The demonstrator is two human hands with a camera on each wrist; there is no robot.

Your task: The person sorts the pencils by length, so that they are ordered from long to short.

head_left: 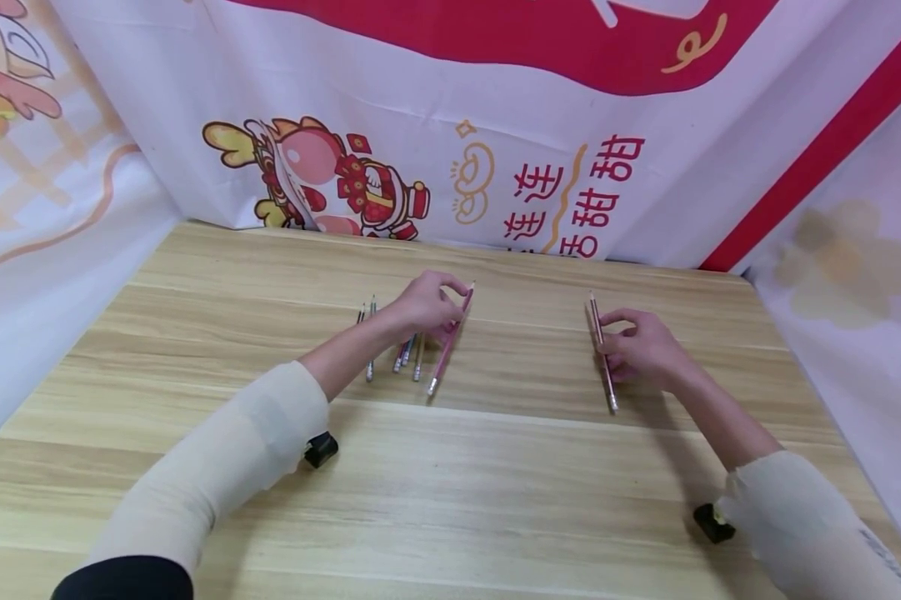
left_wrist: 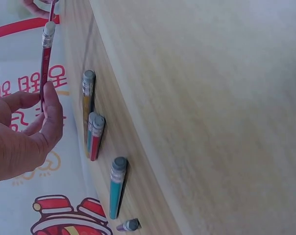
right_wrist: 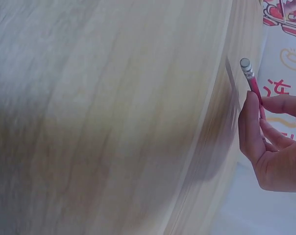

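Observation:
My left hand point(head_left: 431, 307) pinches a pink-red pencil point(head_left: 444, 363) between thumb and fingers, its white eraser end toward me. In the left wrist view the same pencil point(left_wrist: 46, 54) stands above the wood surface. Off to the right, my right hand point(head_left: 641, 348) pinches a second reddish pencil point(head_left: 608, 379), eraser end also toward me. That pencil point(right_wrist: 254, 85) shows its pale eraser and metal band in the right wrist view, over its shadow. Beside and beneath my left hand lie several pencils, among them a teal pencil point(left_wrist: 117, 191), a yellow one point(left_wrist: 86, 110) and a red one point(left_wrist: 95, 144).
A light wooden table point(head_left: 420, 492) spreads under both hands. Behind it hangs a white printed cloth point(head_left: 390, 92) with red lettering and a cartoon figure, its lower edge meeting the table's far side. More cloth point(head_left: 840, 208) borders the right side.

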